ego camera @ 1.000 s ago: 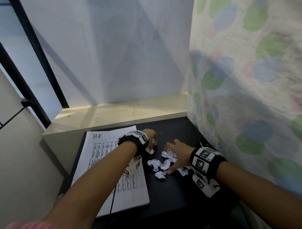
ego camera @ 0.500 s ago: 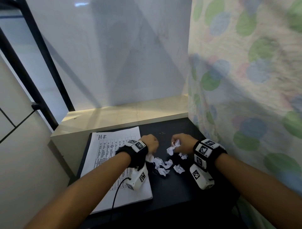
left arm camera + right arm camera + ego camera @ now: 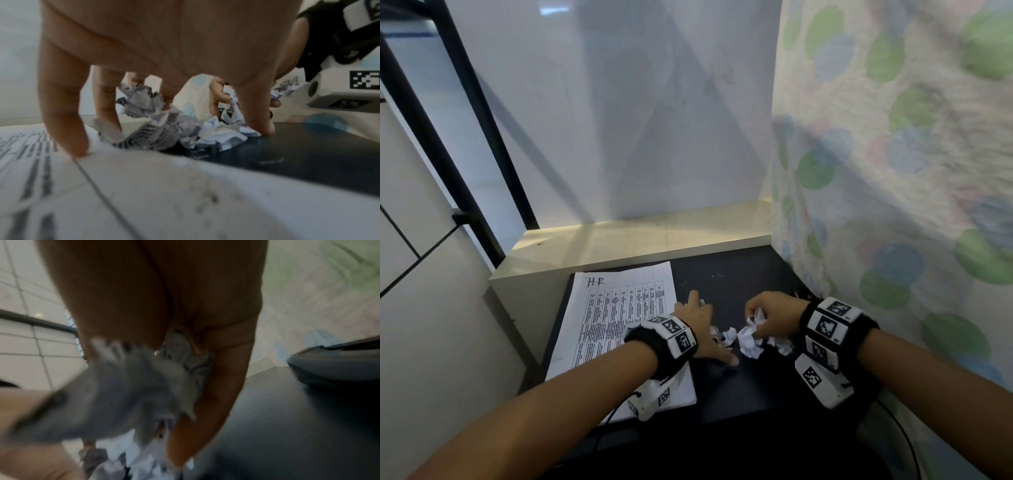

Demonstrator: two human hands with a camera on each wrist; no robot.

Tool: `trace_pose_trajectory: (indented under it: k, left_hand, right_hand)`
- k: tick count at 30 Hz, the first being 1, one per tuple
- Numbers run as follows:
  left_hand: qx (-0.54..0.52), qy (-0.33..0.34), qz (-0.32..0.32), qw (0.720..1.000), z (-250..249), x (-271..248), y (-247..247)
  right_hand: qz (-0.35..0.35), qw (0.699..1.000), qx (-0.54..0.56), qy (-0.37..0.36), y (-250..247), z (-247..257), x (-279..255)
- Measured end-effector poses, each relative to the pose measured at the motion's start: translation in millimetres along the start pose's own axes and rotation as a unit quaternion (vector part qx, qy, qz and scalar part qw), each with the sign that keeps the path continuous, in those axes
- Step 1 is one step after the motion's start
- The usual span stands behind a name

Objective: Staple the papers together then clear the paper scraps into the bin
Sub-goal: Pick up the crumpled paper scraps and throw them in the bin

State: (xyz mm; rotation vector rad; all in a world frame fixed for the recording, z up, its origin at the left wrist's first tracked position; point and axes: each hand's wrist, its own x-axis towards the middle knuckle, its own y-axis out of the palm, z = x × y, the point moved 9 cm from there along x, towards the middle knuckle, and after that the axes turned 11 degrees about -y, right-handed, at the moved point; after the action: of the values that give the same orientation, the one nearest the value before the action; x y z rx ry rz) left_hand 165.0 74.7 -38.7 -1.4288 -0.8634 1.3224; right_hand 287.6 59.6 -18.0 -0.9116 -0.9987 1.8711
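Observation:
A stack of printed papers (image 3: 619,315) lies on the left of the black table (image 3: 739,387). Crumpled white paper scraps (image 3: 748,342) are heaped just right of it. My left hand (image 3: 714,329) is spread palm down over the left part of the heap. In the left wrist view its fingertips (image 3: 78,146) stand on the papers and the table with paper scraps (image 3: 164,129) among them. My right hand (image 3: 756,315) is curled round a bunch of scraps and held just above the heap. The right wrist view shows blurred scraps (image 3: 127,386) under that palm.
A pale ledge (image 3: 640,243) runs behind the table, below a white wall. A spotted curtain (image 3: 893,205) hangs close on the right. A dark rounded object (image 3: 333,366) sits on the table at the right. A few tiny bits (image 3: 717,275) lie farther back.
My left hand has opened from a fist and spread over the scraps. My right hand keeps its bunch of scraps and has dropped slightly towards the heap.

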Motion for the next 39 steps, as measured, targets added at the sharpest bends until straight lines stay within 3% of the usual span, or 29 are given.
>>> trace_pose_trajectory:
  k: [6,12,17,26,30,34,39]
  left_hand:
    - [-0.044,0.028,0.0,0.999,-11,-4,10]
    - [-0.099,0.074,0.06,0.991,-23,1,12]
    - [-0.126,0.074,0.052,0.988,-22,11,10]
    - [-0.149,0.068,0.044,0.986,-18,16,7]
    - [-0.189,0.075,-0.008,0.979,-11,13,-17]
    - [-0.278,0.076,-0.013,0.957,13,7,-37]
    - [-0.364,0.033,-0.025,0.931,68,-10,-52]
  right_hand:
    - [0.04,0.996,-0.074,-0.041,25,24,4]
    - [0.041,0.994,-0.095,-0.041,29,29,6]
    - [-0.002,1.0,-0.004,-0.004,25,13,6]
    - [-0.096,0.994,0.05,0.007,-4,-2,-4]
    - [-0.132,0.988,0.079,0.011,-24,1,-8]
    - [-0.158,0.98,0.124,0.006,-37,11,0]
    - [-0.133,0.978,0.162,-0.024,-32,53,28]
